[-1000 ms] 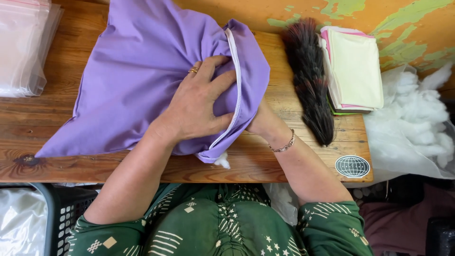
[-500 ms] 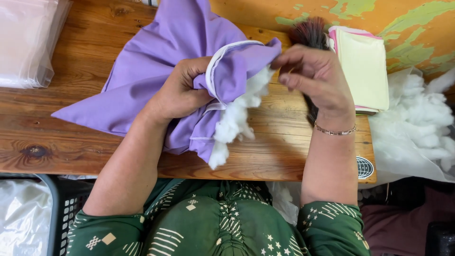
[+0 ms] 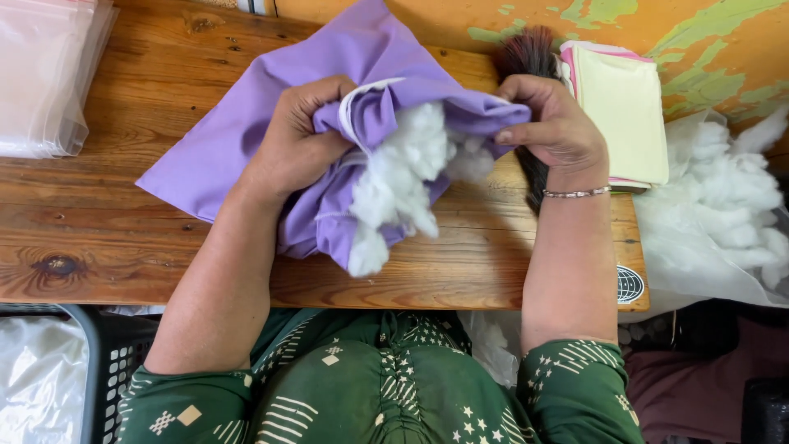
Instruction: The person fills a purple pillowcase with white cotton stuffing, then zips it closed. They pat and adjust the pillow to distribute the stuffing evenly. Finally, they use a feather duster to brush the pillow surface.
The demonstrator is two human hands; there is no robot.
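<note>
Hands [image 3: 292, 144] [image 3: 551, 123] of mine clench the purple cover [image 3: 246, 140], spreading its mouth so stuffing [image 3: 399, 177] between them shows.

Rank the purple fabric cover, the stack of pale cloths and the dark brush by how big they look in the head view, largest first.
1. purple fabric cover
2. stack of pale cloths
3. dark brush, though the right hand hides part of it, so its rank is less sure.
</note>
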